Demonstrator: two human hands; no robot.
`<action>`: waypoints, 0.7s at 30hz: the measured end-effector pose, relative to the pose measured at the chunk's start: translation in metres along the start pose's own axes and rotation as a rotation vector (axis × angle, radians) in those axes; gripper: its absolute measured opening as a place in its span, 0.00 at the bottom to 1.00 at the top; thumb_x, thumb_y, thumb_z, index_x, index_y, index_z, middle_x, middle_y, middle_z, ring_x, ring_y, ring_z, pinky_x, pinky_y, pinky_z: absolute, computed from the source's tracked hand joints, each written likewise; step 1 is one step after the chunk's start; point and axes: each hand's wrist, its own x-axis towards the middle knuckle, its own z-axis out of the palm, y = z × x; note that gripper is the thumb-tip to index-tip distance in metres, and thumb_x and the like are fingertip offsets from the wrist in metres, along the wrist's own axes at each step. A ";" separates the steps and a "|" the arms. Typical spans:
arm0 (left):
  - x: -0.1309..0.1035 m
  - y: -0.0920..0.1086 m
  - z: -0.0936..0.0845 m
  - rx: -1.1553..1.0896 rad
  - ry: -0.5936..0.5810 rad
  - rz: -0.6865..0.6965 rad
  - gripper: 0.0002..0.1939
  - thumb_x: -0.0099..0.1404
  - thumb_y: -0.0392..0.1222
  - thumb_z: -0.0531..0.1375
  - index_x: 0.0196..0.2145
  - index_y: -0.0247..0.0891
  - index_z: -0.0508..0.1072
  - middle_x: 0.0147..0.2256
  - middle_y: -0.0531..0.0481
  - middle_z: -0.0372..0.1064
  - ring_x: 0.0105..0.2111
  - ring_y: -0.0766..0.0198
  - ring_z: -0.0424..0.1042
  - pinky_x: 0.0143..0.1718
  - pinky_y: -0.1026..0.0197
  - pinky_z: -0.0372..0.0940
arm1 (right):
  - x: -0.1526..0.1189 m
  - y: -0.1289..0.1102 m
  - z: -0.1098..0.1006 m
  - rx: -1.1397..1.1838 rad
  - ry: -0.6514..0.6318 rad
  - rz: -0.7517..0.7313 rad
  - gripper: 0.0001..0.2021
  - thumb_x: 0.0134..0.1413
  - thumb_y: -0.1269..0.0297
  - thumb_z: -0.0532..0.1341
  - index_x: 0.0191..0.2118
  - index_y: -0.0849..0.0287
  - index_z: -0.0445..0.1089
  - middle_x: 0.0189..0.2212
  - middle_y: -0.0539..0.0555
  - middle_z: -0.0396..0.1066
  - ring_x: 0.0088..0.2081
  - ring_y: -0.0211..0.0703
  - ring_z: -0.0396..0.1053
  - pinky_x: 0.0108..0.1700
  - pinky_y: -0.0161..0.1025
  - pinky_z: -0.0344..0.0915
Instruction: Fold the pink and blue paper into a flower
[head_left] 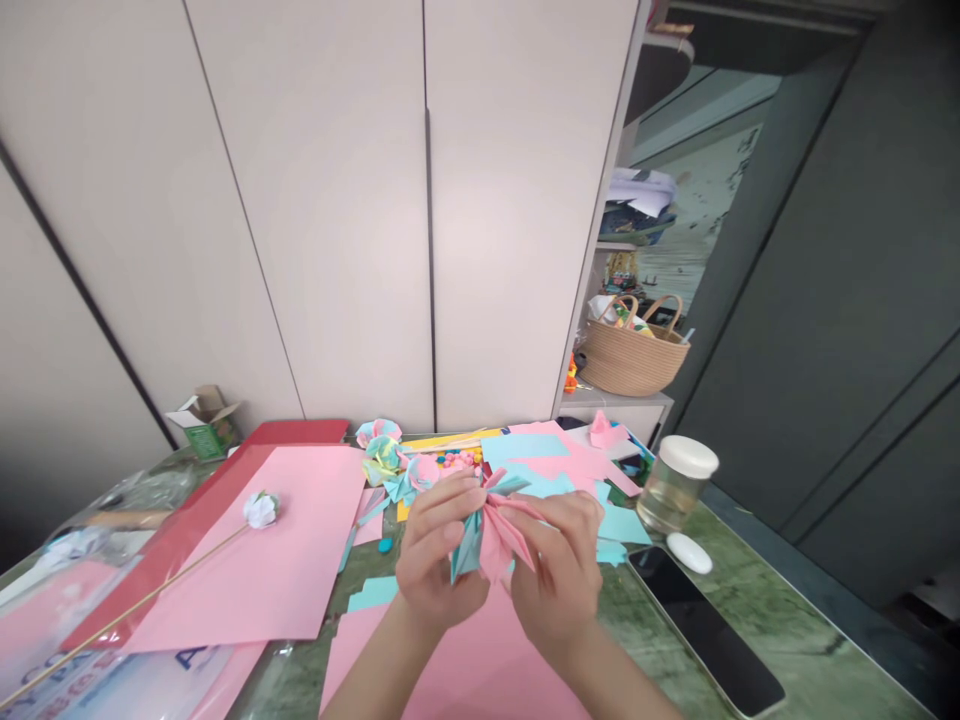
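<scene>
Your two hands met just above the near edge of the desk (757, 600). Your left hand (433, 560) was closed around the lower, teal part of a folded paper flower (487, 530), with the thumb and fingers pinching it from the side. Your right hand (559, 570) was also closed on it, the fingertips holding the pink petals on the right side. The flower was in the air between both hands, over a pink sheet (465, 660).

I judge that this flower was very light and thin, stiff only along its creases, and easy to crush or tear. You would do best to hold it at the folded base, where the layers are thick, and to touch the petal tips only softly.

A little further, on your left, a white paper rose on a stick (260, 509) lay on a big pink sheet (277, 550). On your right lay a dark phone (705, 630), and behind it stood a jar (677, 484) with a white lid. More finished paper flowers (384, 452) lay at the far edge, and a woven basket (632, 352) stood on a shelf behind.
</scene>
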 end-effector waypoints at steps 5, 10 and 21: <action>0.000 -0.001 -0.002 0.034 -0.045 0.042 0.29 0.52 0.32 0.59 0.50 0.51 0.56 0.41 0.50 0.69 0.42 0.58 0.70 0.40 0.47 0.70 | 0.001 0.000 -0.001 -0.002 -0.020 0.036 0.14 0.49 0.80 0.55 0.36 0.53 0.68 0.30 0.49 0.71 0.32 0.38 0.65 0.36 0.42 0.56; -0.002 0.002 -0.001 0.032 -0.026 0.060 0.28 0.53 0.31 0.59 0.49 0.50 0.58 0.42 0.50 0.68 0.44 0.58 0.69 0.40 0.47 0.70 | 0.000 -0.003 0.001 0.029 -0.005 0.051 0.12 0.50 0.79 0.54 0.35 0.55 0.68 0.30 0.50 0.71 0.32 0.38 0.65 0.36 0.42 0.56; 0.008 0.012 0.009 -0.056 0.048 -0.076 0.29 0.51 0.25 0.58 0.49 0.47 0.59 0.39 0.50 0.69 0.39 0.60 0.70 0.38 0.52 0.69 | -0.005 0.009 0.002 -0.039 0.043 -0.059 0.10 0.51 0.77 0.55 0.34 0.57 0.70 0.29 0.51 0.72 0.30 0.38 0.63 0.36 0.43 0.56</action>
